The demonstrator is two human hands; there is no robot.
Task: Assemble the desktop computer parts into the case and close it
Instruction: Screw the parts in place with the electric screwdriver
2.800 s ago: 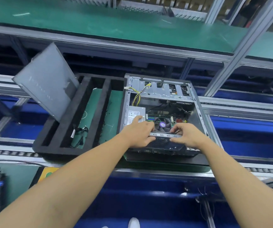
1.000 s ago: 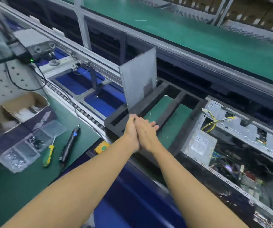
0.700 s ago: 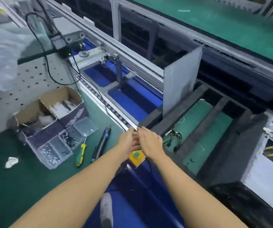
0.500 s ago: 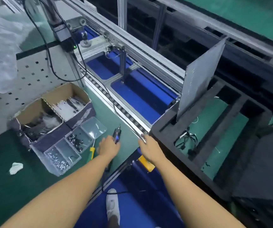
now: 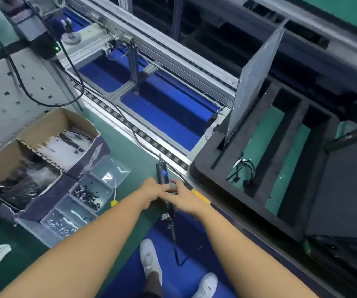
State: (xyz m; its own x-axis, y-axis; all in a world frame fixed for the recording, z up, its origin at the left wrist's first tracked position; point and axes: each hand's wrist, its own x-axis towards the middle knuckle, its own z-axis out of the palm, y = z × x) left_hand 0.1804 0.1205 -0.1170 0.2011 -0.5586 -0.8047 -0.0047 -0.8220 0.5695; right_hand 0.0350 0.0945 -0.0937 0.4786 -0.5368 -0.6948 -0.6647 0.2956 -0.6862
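A black electric screwdriver (image 5: 162, 175) lies on the green bench beside the conveyor rail, its cable running down toward me. My left hand (image 5: 150, 193) grips its lower body. With fingers stretched out, my right hand (image 5: 184, 200) touches the tool from the right. The computer case (image 5: 345, 190) shows only as a dark side at the right edge; its inside is hidden. Its grey side panel (image 5: 257, 76) stands upright in a slot of the black foam tray (image 5: 214, 171).
A clear compartment box of screws (image 5: 87, 195) and a torn cardboard box (image 5: 44, 136) sit left of the hands. A yellow-handled screwdriver (image 5: 113, 201) lies between them and the hands. A loose black cable (image 5: 242, 171) lies in the foam tray.
My hands left the open case and my view swung left. The left hand reached the electric screwdriver and now grips it; the right hand has come in beside it.
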